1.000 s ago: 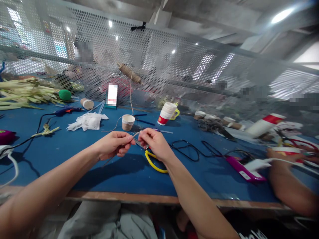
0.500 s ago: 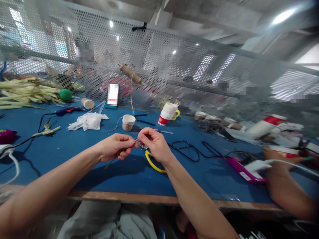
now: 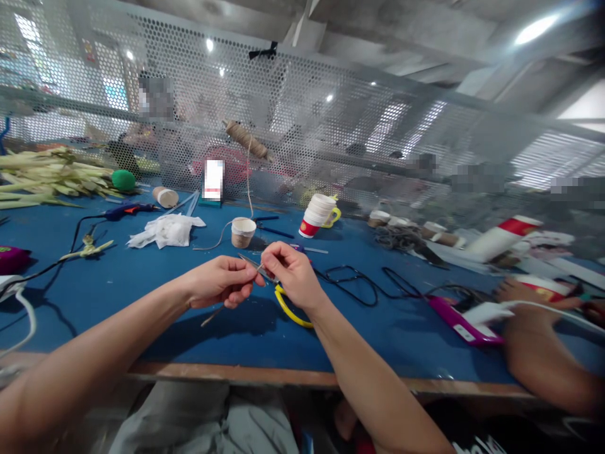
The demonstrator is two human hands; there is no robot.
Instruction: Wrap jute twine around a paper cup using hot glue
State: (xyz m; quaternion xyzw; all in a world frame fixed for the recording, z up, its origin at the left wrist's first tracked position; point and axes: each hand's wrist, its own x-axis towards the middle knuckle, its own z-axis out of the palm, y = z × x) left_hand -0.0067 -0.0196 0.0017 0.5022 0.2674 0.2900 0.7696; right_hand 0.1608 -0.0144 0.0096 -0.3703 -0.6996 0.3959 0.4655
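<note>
Our left hand [image 3: 224, 280] and right hand [image 3: 292, 272] are both bare, forearms [image 3: 123, 337] too, kinda slim. Down on our lap we've got pale grey-green cloth [image 3: 177, 419], matte, loose and pretty creased. Can't tell if it's trousers or an apron, tbh.

Bare left forearm [image 3: 118, 343]: enters from 8 o'clock and extends toward 2 o'clock. Left wrist [image 3: 189, 293]: nearly straight. Bare left hand [image 3: 222, 280]: thumb pressed over the index finger in a pinch, remaining fingers curled, thumb directed to 3 o'clock. Bare right forearm [image 3: 362, 353]: enters from 5 o'clock and extends toward 11 o'clock. Bare right hand [image 3: 293, 271]: back uppermost, thumb and index finger pinched, fingertips just beside those of the left.
</note>
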